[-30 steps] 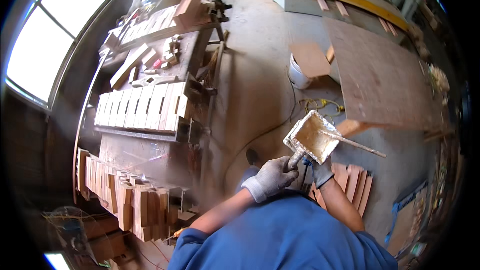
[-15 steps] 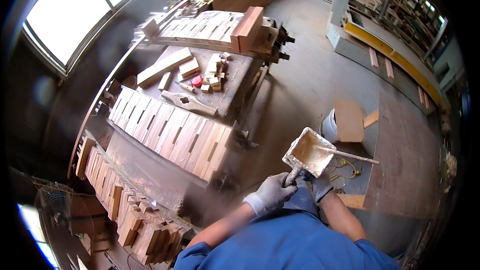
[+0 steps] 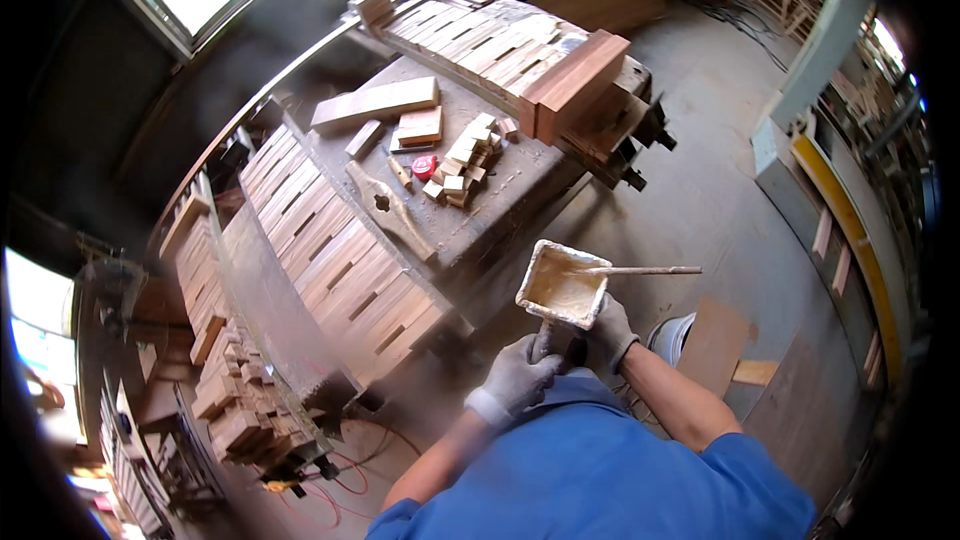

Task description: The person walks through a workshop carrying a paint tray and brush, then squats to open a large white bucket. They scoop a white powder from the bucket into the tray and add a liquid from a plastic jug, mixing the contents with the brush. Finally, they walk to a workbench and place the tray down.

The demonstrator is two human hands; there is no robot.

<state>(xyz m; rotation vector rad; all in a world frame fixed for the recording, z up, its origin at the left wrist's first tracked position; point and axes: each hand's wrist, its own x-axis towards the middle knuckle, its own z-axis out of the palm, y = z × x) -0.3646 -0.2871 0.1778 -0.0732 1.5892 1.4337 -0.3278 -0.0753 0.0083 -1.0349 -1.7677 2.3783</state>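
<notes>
My gloved left hand is closed round the short handle of a square, crusted glue pan, held in front of my body. Inside lies a pale tan, glue-like coating. A thin wooden stick rests in the pan and juts out over its right rim. My gloved right hand grips the pan at its lower right side; some of its fingers are hidden behind it. Left of the pan stands a workbench bearing a row of wood strips with dark slots between them.
On the bench lie small wood blocks, a red tape measure, a shaped wooden piece and a thick board. Stacked strips stand at the left. A white bucket with a brown board is at my right.
My view has swung to the right-hand side's opposite, leftward and tilted, so the bench sits differently in it. My right hand now shows beside the pan instead of mostly beneath it. Both hands keep the pan.
</notes>
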